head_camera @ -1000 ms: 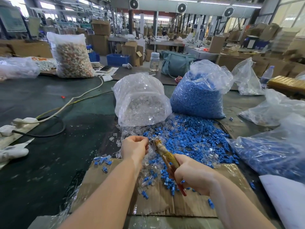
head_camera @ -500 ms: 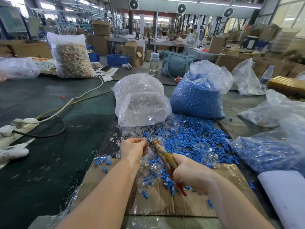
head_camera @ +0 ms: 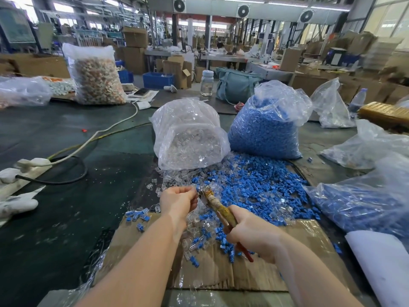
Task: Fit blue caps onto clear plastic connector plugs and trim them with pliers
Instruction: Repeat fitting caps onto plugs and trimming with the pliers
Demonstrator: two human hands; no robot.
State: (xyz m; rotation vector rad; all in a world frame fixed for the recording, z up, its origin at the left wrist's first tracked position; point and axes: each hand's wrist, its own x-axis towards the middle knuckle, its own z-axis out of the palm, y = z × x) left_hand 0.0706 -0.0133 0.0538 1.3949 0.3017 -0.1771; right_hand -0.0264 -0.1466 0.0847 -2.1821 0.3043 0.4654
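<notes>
Here, from my head view, my right hand (head_camera: 252, 235) grips the handles of the pliers (head_camera: 218, 209), fingers curled round them, with the tool angled up and to the left so its metal head sits just beside my left hand (head_camera: 178, 201). My left-hand fingers are curled in a pinch at the plier head; whatever they hold is too small and hidden for me to make out. Both hands hover over a sheet of cardboard (head_camera: 221, 273) lying on the dark counter (head_camera: 66, 218). Spread across the cardboard and the counter beyond it is a loose heap of blue caps (head_camera: 254, 182) mixed with clear connector plugs (head_camera: 177, 176). A few capped pieces (head_camera: 137, 217) lie apart at the cardboard's left corner. Behind the heap stand two plastic bags side by side: the left bag of clear plugs (head_camera: 190, 138), the right bag of blue caps (head_camera: 265, 129). Another bag with blue parts (head_camera: 365, 200) lies at my right.
</notes>
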